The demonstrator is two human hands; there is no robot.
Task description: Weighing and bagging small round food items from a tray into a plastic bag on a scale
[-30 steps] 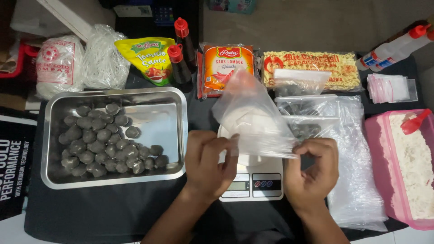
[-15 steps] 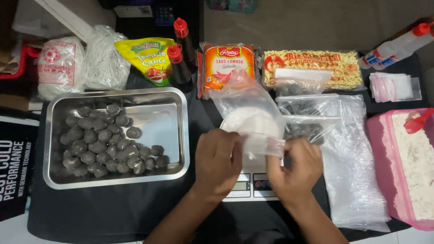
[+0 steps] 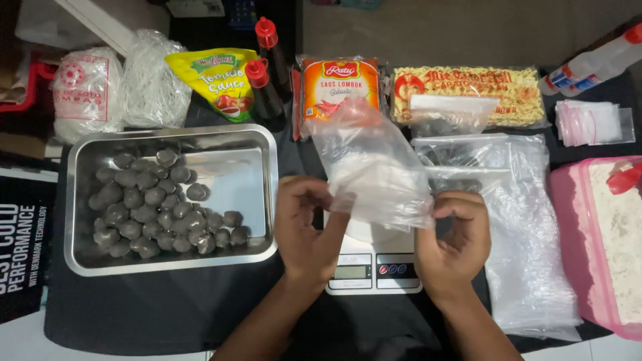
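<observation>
Both hands hold a clear plastic bag [image 3: 371, 167] over a small white kitchen scale [image 3: 373, 266]. My left hand [image 3: 309, 224] grips the bag's lower left edge. My right hand [image 3: 456, 242] pinches the lower right edge. The bag stands up, tilted away from me, and looks empty. To the left, a steel tray [image 3: 257, 157] holds several dark grey balls [image 3: 157, 214] heaped in its left half.
Along the back lie a yellow sauce pouch [image 3: 217, 80], two red-capped dark bottles [image 3: 264, 83], an orange sauce packet [image 3: 340, 87] and a noodle pack [image 3: 461, 93]. Clear bags [image 3: 528, 254] lie right of the scale. A pink tub [image 3: 568, 207] of white powder is at the far right.
The bag has been lifted and turned upright between both hands. The hands drew together over the scale, then moved apart along the bag's lower edge.
</observation>
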